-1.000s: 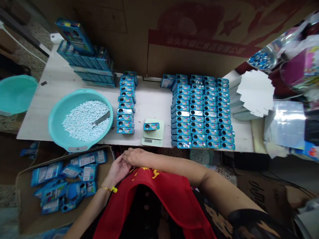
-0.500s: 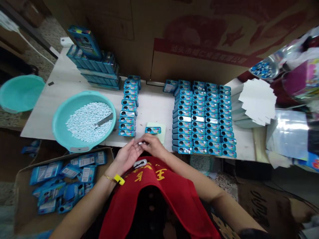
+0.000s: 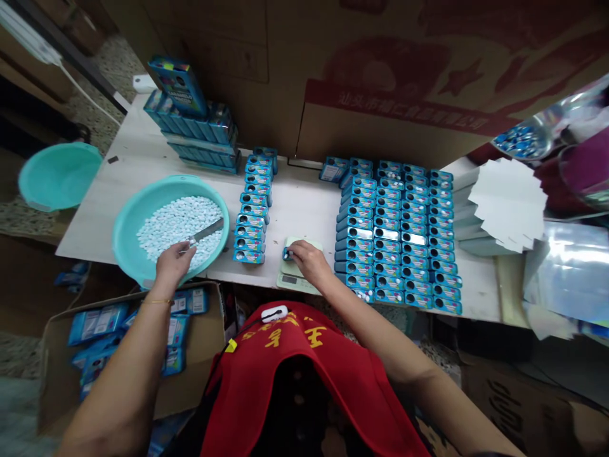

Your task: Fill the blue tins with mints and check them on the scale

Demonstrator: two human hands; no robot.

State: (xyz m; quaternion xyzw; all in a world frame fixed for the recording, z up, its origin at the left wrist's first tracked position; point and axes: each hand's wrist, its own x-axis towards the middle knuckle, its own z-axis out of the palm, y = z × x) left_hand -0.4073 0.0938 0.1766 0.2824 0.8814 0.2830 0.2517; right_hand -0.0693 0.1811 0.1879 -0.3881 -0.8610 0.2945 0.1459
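My left hand is over the near right rim of a turquoise basin, its fingers slightly bent and apart above a heap of small white candies. Close to the fingertips lies a flat metal scraper on the candies. My right hand is over a small pale green scale. Its thumb and fingers come together at the hole end of a small blue candy box lying on the scale. The hand covers most of that box, and what the fingertips pinch is hidden.
A column of blue boxes stands left of the scale, several rows to its right. Stacked boxes are at the back left, white cards at the right. Below the table edge sits a carton of boxes.
My left hand has left my right hand and moved left to the basin, its palm no longer turned up. My right hand has moved forward over the box on the scale.
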